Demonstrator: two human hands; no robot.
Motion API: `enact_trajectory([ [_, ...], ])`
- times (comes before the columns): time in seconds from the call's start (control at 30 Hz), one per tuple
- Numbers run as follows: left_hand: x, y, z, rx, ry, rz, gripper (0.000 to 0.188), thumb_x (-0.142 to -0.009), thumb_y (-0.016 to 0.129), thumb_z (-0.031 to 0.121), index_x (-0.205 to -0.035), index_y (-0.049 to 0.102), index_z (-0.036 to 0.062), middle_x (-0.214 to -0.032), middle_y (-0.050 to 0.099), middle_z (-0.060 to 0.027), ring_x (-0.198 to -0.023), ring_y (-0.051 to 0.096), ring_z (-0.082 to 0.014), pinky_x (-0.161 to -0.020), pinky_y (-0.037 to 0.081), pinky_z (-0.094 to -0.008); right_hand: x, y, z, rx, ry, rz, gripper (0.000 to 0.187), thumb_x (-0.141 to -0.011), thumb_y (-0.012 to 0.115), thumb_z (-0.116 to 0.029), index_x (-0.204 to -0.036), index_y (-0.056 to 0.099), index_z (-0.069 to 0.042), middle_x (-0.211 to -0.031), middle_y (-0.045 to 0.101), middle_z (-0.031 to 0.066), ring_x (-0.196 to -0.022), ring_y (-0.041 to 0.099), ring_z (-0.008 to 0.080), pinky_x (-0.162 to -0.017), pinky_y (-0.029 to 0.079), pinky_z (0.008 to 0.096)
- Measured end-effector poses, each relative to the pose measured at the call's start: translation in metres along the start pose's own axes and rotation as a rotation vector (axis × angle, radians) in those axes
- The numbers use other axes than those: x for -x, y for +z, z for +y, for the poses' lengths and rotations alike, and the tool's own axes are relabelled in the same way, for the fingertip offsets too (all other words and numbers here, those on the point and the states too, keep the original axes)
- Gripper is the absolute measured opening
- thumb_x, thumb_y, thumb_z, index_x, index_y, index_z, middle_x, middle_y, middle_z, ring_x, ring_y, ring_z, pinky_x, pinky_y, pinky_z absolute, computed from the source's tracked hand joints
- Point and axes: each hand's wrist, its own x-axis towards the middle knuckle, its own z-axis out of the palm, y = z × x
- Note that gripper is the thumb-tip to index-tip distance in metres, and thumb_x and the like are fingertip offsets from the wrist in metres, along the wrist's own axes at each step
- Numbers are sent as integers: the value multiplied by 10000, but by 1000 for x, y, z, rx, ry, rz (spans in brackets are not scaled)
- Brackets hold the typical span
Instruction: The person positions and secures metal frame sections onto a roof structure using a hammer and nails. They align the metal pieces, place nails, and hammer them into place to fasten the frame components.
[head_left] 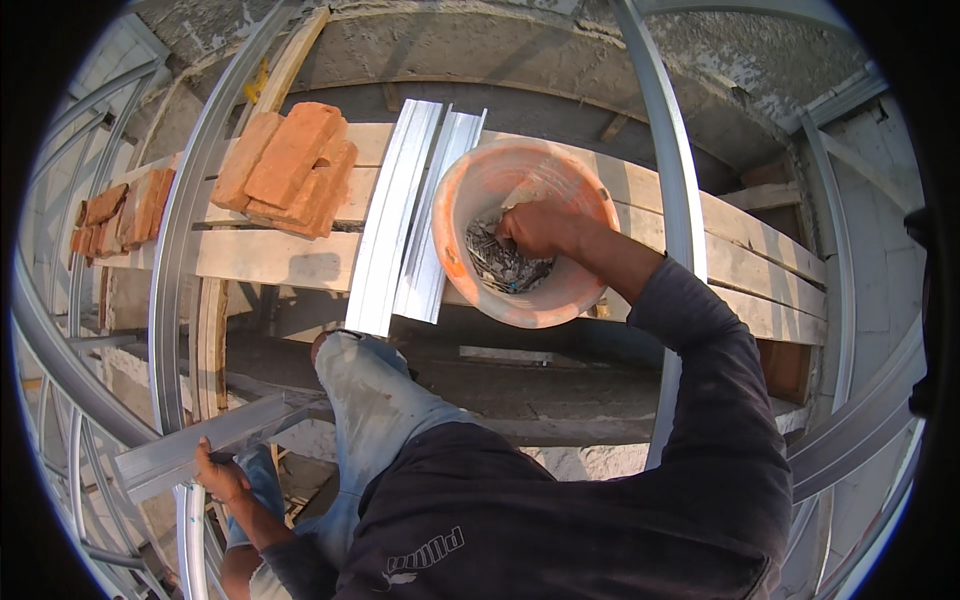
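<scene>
My right hand (535, 230) reaches down into an orange bucket (590, 190) whose inside is smeared with grey. Its fingers are bent together over a heap of small metal fasteners (500, 262) at the bottom, and whatever they pinch is hidden. Low on the left, my left hand (222, 472) grips a short metal channel (205, 445), thumb on its upper side. Beside the bucket, two silvery metal profiles (395, 220) lie across the planks, one partly behind the bucket's rim.
Wooden planks (270, 255) form a platform holding a stack of orange bricks (295, 170) and more broken bricks (125, 212) farther left. Upright metal studs (672, 130) rise on both sides. Gaps open below the planks near my knee (360, 370). A concrete ledge (480, 50) runs behind.
</scene>
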Motion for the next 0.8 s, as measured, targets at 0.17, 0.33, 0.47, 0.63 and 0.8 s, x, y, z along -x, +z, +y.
enact_trajectory([
  [0.17, -18, -28, -11, 216, -140, -14, 611, -903, 704, 276, -1428, 591, -14, -1366, 619, -168, -1259, 569, -327, -1076, 445, -484, -1, 5, -1, 63, -6, 36, 218, -848, 664, -116, -1025, 783, -160, -1025, 763, 150, -992, 742, 353, -858, 582, 481],
  [0.33, -18, -28, -22, 376, -173, 87, 563, -889, 711, 279, -1340, 597, -37, -1335, 639, -185, -1236, 609, -353, -1071, 481, -501, -5, -2, -18, 19, 48, 136, 174, -864, 686, -162, -997, 793, -131, -1013, 767, 167, -972, 748, 365, -877, 590, 486],
  [0.47, -1, -21, -43, 540, -237, 238, 555, -861, 707, 193, -1352, 561, -22, -1344, 630, -188, -1251, 607, -368, -1109, 468, -554, -27, 8, -45, -18, -80, 181, 180, -857, 738, -241, -945, 801, -96, -933, 774, 184, -898, 760, 389, -839, 607, 489],
  [0.63, 13, -22, -67, 836, -273, 449, 516, -790, 567, -7, -1304, 554, -53, -1304, 632, -197, -1222, 629, -383, -1128, 490, -589, -61, 32, -39, 221, 45, 133, 202, -833, 750, -188, -925, 764, -10, -927, 758, 237, -874, 757, 421, -799, 618, 495],
  [0.8, 11, -29, -75, 893, -258, 497, 470, -767, 561, -27, -1237, 579, -10, -1220, 649, -156, -1188, 640, -360, -1110, 509, -559, -58, 51, 0, 68, -191, 304, 192, -791, 775, -161, -914, 719, -25, -873, 742, 227, -844, 750, 402, -724, 596, 465],
])
